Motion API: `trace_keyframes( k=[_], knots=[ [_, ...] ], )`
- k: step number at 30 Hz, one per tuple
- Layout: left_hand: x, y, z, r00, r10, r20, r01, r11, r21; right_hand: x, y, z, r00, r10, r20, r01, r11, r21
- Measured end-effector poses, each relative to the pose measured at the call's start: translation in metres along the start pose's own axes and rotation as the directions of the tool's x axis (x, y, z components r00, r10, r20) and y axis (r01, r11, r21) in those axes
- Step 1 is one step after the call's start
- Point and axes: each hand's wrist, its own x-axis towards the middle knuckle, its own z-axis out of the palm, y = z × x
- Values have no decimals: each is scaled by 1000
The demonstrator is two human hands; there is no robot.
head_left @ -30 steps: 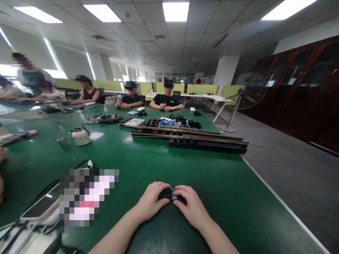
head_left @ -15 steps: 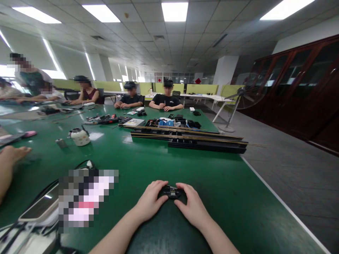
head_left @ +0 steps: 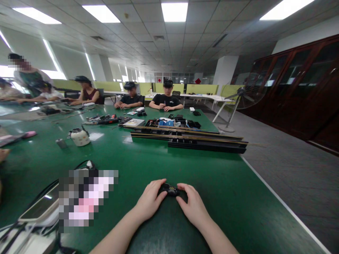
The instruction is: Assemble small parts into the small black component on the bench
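A small dark device (head_left: 172, 191) with a shiny, uneven top is at the near middle of the green table (head_left: 127, 197); its exact kind is too small to make out. My left hand (head_left: 151, 197) is closed on its left side, thumb in front and fingers behind. From the other side my right hand (head_left: 192, 201) grips the right end between thumb and fingertips. Parts of both ends are hidden under my fingers.
Black rails (head_left: 208, 146) with thin rods lie across the table ahead. On the left are a phone (head_left: 39, 204) with cables, a white jar (head_left: 79, 137) and a metal cylinder (head_left: 61, 143). Several people sit around the far side; a standing fan (head_left: 239, 93) is at right.
The small device has been tilted slightly between my hands, and its face looks darker. Another person's hand at the left edge has drawn back, almost out of view.
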Motion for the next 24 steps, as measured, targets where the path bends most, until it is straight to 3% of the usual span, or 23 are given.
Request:
trace_keyframes(
  k=[24],
  knots=[
    [0, 3, -2, 1000, 0, 6, 0, 1000, -10, -1, 1, -2, 1000, -5, -20, 5, 1000, -15]
  ],
)
